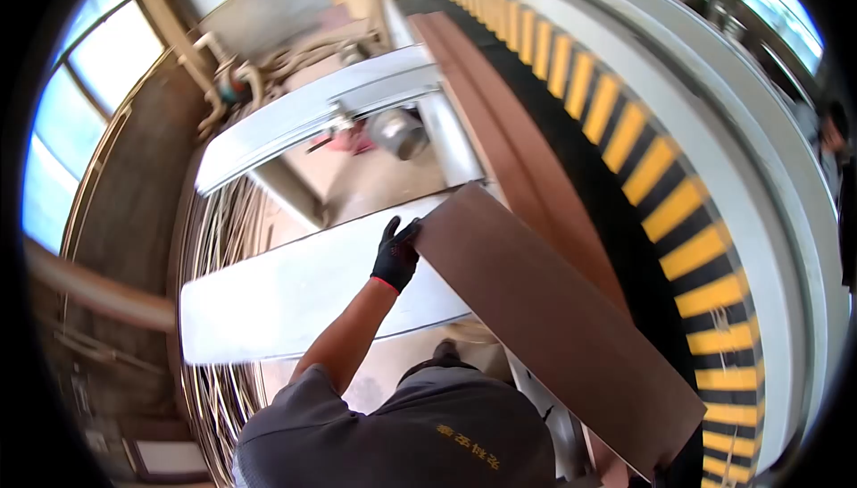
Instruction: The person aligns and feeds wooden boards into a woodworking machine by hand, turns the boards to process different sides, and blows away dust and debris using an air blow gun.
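My left hand (395, 256), in a black glove with a red cuff edge, is closed on the far-left corner of a long brown board (558, 327). The thumb stands up apart from the board, and the fingertips are partly hidden at its edge. The board is tilted and reaches from that hand to the lower right, in front of my body. My right hand cannot be clearly made out; only a dark patch shows under the board's near end. Beyond the board, reddish-brown panels (527, 166) lie lengthwise beside a black belt or bed.
White machine tables (303, 287) extend left, with a grey cylindrical motor (399, 133) between them. A yellow-and-black striped barrier (647, 175) runs along the right. Thin strips (219, 247) lie piled at the left. Another person (832, 135) is partly visible at the far right.
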A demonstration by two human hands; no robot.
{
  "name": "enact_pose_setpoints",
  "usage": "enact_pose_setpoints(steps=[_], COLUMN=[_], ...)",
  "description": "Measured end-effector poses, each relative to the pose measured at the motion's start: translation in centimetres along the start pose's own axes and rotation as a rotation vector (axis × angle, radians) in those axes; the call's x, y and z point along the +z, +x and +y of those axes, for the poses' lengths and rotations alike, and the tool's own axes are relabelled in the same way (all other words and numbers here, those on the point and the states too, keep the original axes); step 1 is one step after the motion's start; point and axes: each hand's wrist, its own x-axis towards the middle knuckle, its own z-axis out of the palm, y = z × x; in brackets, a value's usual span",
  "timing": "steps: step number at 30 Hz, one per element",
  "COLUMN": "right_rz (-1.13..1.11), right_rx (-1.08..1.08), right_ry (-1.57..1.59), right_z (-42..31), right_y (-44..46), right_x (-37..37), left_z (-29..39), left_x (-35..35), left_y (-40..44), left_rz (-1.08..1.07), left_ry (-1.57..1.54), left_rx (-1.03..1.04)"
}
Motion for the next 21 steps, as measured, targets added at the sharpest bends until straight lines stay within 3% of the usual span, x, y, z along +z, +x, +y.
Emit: enact_pose_setpoints(steps=[1, 3, 5, 6, 7, 8, 9, 10, 11, 12, 13, 14, 16, 17, 19, 21], right_rz=[-0.129, -0.368, -0.594, -0.691, -0.554, -0.667, -0.795, -0.919, -1.063, -1.104, -1.223, -1.262, -1.293, -1.254, -1.293, -1.294], right_rx=[0.011, 0.02, 0.022, 0.019, 0.369, 0.329, 0.247, 0.149, 0.069, 0.471, 0.309, 0.319, 0.489, 0.607, 0.514, 0.034], right_ry=[-0.068, -0.203, -0.338, -0.397, -0.065, -0.375, -0.721, -1.019, -0.817, -0.567, -0.832, -0.519, -0.518, -0.541, -0.666, -1.231], right_z=[1.1, 3.8, 6.8, 8.6, 11.2, 12.5, 14.0, 15.5, 17.7, 16.9, 21.5, 22.0, 23.3, 23.9, 25.9, 27.1], right_y=[2.3, 6.6, 11.0, 12.9, 15.7, 13.7, 11.7, 9.8, 8.3, 4.8, 6.3, 3.1, 1.8, 1.3, 1.0, 0.9], right_x=[2.0, 4.5, 6.9, 8.2, 11.1, 17.4, 23.7, 30.0, 33.7, 39.1, 38.5, 42.0, 44.5, 45.4, 45.6, 44.5], left_z=[5.1, 1.5, 1.3, 3.5, 5.7, -5.0, 5.4, 2.5, 7.6, 8.2, 9.4, 10.4, 12.3, 13.1, 14.6, 14.8], left_x=[-1.0, -10.7, -18.4, -20.9, -23.4, -33.5, -31.0, -37.7, -37.1, -41.1, -43.0, -44.5, -46.0, -46.1, -46.0, -44.5], left_y=[-0.9, -4.3, -9.2, -11.7, -14.2, -19.9, -19.8, -22.9, -23.0, -25.9, -27.9, -28.4, -28.0, -26.8, -22.4, -16.8], left_rz=[0.495, 0.398, 0.54, 0.524, 0.403, 0.441, 0.263, 0.208, -0.127, -0.439, -0.452, -0.334, 0.023, 0.143, 0.274, 0.314], left_ry=[-0.715, -0.77, -0.743, 0.098, 0.943, 0.945, 1.001, 0.73, 1.146, 1.653, 1.606, 1.494, 1.413, 1.442, 1.498, 1.501], left_rx=[-0.433, -0.45, -0.544, -0.666, -0.711, -0.371, -0.641, -0.566, -0.337, -0.012, -0.177, -0.426, -0.776, -0.839, -0.78, -0.614])
